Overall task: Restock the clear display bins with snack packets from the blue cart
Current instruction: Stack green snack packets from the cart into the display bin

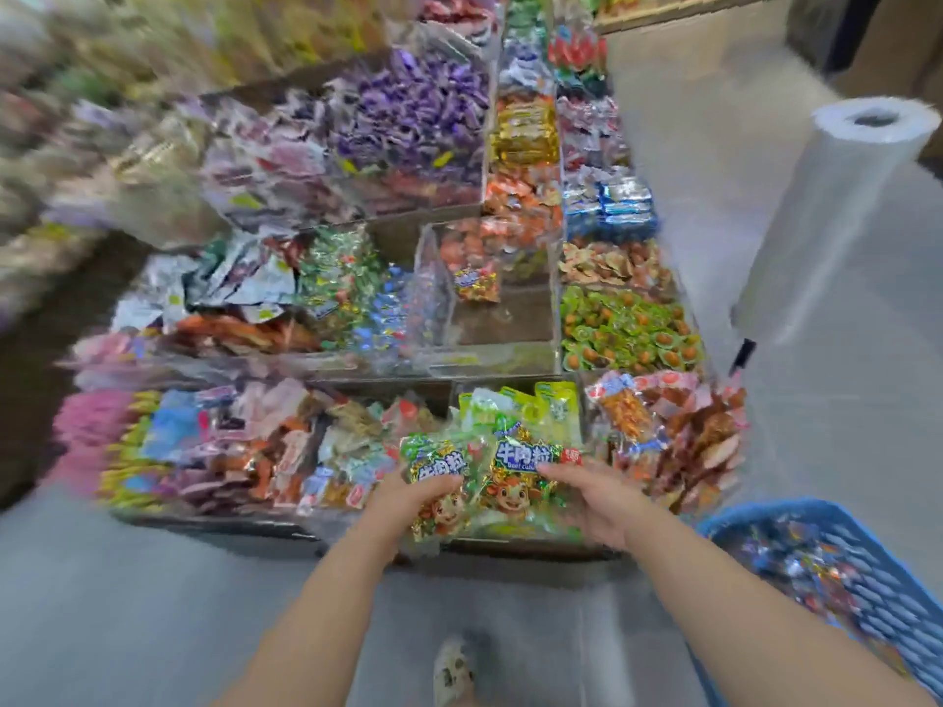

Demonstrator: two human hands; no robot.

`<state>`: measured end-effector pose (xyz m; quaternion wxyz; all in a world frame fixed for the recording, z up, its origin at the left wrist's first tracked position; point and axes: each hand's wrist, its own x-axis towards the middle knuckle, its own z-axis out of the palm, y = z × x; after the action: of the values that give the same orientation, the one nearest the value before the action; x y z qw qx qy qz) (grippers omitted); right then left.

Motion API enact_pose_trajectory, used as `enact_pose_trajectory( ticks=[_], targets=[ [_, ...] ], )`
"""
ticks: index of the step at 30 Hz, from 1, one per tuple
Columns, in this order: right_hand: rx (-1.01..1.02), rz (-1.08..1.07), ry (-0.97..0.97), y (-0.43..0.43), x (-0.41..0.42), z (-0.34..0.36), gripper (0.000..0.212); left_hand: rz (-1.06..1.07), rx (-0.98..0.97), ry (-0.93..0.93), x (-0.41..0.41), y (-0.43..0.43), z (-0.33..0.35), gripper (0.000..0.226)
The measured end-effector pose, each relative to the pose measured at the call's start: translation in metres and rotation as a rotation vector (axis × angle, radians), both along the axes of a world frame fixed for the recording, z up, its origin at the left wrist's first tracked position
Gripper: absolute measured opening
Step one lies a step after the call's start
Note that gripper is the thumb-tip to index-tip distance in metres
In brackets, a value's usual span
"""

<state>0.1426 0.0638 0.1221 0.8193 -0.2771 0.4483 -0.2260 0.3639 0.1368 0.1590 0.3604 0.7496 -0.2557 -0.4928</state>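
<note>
A pale slipper (pixel 453 671) shows on the grey floor at the bottom, between two bare forearms. At the lower right stands the blue cart (pixel 877 594), a slatted plastic basket with small wrapped snacks inside.

Both hands meet over the near edge of the display. The left hand (pixel 405 500) grips a snack packet (pixel 438 469), with one digit curled across its front. The packet is clear plastic with green and gold foil print, white characters on a blue band and a cartoon face below. The right hand (pixel 594 497) lies with its fingers stretched fairly straight against the right side of a second packet (pixel 520 464) of the same design; it touches the packet and is not curled round it. Both packets sit above a clear bin (pixel 515 387) at that near edge, which holds yellow-green packets (pixel 553 403).

Farther in, a second clear bin (pixel 502 324) holds one lone packet (pixel 477 284). Toward the far edge lies a heap of purple sweets (pixel 418 109). A roll of plastic bags (pixel 837 206) stands beside the display's right edge.
</note>
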Motion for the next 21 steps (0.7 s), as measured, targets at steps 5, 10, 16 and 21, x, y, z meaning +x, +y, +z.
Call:
enact_pose_trajectory(
  ticks=[5, 10, 16, 21],
  targets=[
    [-0.065, 0.167, 0.005, -0.015, 0.102, 0.017, 0.030, 0.210, -0.046, -0.001, 0.095, 0.025, 0.006, 0.108],
    [-0.088, 0.252, -0.006, -0.020, 0.196, 0.021, 0.034, 0.271, -0.092, 0.005, 0.179, 0.035, 0.003, 0.108],
    [-0.083, 0.231, 0.013, -0.034, 0.300, 0.012, 0.027, 0.269, -0.067, -0.036, 0.286, 0.018, -0.007, 0.106],
    [-0.099, 0.138, 0.032, -0.055, 0.343, 0.022, 0.021, 0.201, -0.044, -0.037, 0.344, -0.015, -0.003, 0.114]
  ],
)
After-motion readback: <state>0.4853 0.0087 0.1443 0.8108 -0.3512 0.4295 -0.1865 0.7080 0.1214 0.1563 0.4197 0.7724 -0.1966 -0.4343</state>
